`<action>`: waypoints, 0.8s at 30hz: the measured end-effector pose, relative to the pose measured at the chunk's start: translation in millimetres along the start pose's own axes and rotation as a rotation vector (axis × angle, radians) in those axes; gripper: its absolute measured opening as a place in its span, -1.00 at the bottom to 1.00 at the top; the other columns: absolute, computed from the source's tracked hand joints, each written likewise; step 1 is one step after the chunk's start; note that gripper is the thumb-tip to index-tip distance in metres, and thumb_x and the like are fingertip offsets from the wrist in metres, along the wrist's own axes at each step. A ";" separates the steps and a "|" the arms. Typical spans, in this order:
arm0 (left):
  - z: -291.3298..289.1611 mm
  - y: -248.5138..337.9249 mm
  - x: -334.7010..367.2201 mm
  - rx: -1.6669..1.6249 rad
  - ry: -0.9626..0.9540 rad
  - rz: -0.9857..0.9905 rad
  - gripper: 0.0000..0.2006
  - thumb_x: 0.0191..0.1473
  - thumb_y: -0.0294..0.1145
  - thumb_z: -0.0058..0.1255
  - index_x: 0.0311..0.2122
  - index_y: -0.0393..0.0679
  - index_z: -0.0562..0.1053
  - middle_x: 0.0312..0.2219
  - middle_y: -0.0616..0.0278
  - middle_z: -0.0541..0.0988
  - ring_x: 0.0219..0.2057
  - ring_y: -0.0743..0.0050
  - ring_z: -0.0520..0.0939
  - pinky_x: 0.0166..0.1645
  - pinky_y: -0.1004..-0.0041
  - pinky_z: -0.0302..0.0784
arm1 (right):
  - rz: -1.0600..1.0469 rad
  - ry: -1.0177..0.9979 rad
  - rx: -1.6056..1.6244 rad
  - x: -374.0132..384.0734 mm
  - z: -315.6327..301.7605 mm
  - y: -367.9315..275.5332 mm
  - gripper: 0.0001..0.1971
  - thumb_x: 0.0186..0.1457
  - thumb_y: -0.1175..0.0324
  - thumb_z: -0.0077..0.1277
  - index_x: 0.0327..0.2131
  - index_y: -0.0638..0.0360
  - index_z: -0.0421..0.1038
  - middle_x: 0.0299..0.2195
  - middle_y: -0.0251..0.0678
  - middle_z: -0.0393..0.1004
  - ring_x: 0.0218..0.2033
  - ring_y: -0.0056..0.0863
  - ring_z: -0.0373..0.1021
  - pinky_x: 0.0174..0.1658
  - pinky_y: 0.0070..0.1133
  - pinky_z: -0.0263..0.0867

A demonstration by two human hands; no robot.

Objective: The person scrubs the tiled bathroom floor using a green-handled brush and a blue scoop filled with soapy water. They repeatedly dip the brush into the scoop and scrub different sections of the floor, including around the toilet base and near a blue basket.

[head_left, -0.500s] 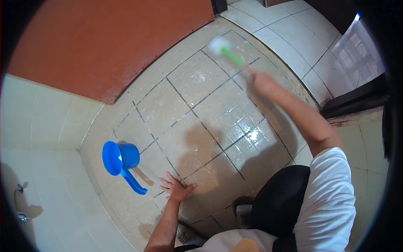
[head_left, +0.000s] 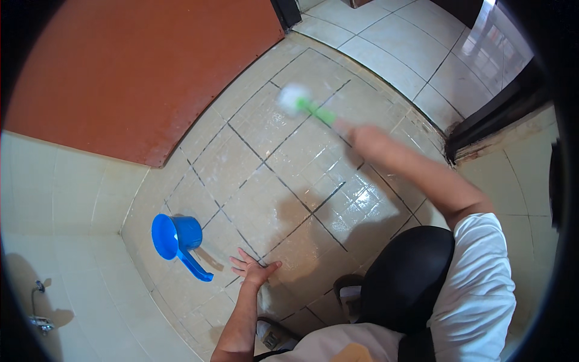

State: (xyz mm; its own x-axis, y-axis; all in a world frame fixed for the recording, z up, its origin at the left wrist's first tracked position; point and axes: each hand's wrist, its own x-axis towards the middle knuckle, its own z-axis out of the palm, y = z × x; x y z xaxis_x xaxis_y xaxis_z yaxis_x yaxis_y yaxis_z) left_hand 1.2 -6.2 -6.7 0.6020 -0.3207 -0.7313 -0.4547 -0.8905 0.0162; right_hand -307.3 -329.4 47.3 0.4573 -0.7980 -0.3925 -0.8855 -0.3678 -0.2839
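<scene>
My right hand (head_left: 367, 142) is closed round the green handle of a brush (head_left: 318, 112), its round white bristle head blurred by motion over the wet floor tiles (head_left: 241, 151). The brush head is at the far middle of the floor; whether it touches the tiles I cannot tell. Flat on the tiles near me, my left hand (head_left: 256, 271) is open with fingers spread. To its left a blue dipper (head_left: 187, 232) lies on its side, mouth facing left, its handle toward my left hand.
A reddish-brown door (head_left: 151, 72) stands at the far left. Beyond the raised threshold at the far right is white tiled floor (head_left: 392, 42). A dark door frame (head_left: 494, 120) rises at right. A metal tap (head_left: 41, 323) is on the left tiled wall.
My right hand has swept the brush back toward me and a little to the left. My left hand stays on the floor. The whole view has shifted slightly.
</scene>
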 end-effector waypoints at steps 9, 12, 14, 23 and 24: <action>-4.9 -1.4 -2.3 -0.015 -0.018 0.062 0.52 -0.53 0.24 0.35 0.18 -0.07 -0.69 0.16 -0.27 -0.70 0.20 -0.38 -0.58 0.27 -0.01 -0.36 | 0.157 0.191 0.108 -39.9 -12.5 15.0 -0.36 -0.03 0.38 -0.08 0.18 -0.26 0.08 -0.41 -0.03 0.47 -0.37 -0.13 0.44 -0.30 -0.29 0.35; -2.6 4.7 -3.4 -0.004 -0.033 0.068 0.52 -0.53 0.25 0.34 0.18 -0.09 -0.68 0.16 -0.28 -0.70 0.20 -0.39 -0.59 0.28 0.03 -0.40 | 0.284 0.265 0.167 -31.6 -25.6 62.0 -0.40 -0.01 0.38 -0.11 0.17 -0.17 0.09 -0.39 0.00 0.48 -0.37 -0.11 0.44 -0.28 -0.29 0.36; -4.1 -4.1 2.4 -0.002 0.003 0.067 0.52 -0.53 0.26 0.33 0.18 -0.09 -0.68 0.16 -0.29 -0.70 0.20 -0.39 -0.59 0.28 0.03 -0.41 | 0.150 0.198 0.142 -43.7 -14.3 29.5 -0.48 0.02 0.40 -0.17 0.13 -0.05 0.14 -0.38 0.05 0.48 -0.36 -0.09 0.45 -0.25 -0.28 0.36; -10.2 -5.8 -2.6 0.017 0.004 0.050 0.52 -0.55 0.29 0.32 0.18 -0.13 -0.67 0.15 -0.30 -0.70 0.19 -0.39 -0.60 0.28 0.05 -0.43 | 0.004 0.021 0.058 -91.4 18.2 -26.3 -0.40 0.00 0.48 -0.25 0.18 -0.20 0.08 -0.42 -0.02 0.47 -0.39 -0.09 0.44 -0.37 -0.26 0.36; -7.6 -2.6 -1.3 0.016 -0.003 0.070 0.52 -0.55 0.29 0.32 0.18 -0.13 -0.66 0.15 -0.30 -0.70 0.19 -0.39 -0.60 0.28 0.05 -0.43 | 0.134 0.125 0.110 -83.6 8.0 2.8 -0.40 0.01 0.45 -0.22 0.19 -0.20 0.06 -0.42 0.01 0.47 -0.38 -0.08 0.44 -0.33 -0.27 0.35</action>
State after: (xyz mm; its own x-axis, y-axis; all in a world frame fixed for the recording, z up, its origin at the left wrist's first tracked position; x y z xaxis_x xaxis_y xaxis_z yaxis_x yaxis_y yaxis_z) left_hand 6.5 -6.0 -0.6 0.5664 -0.3811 -0.7307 -0.5059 -0.8607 0.0567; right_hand -347.3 -259.9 72.3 0.3166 -0.8917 -0.3234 -0.9202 -0.2060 -0.3327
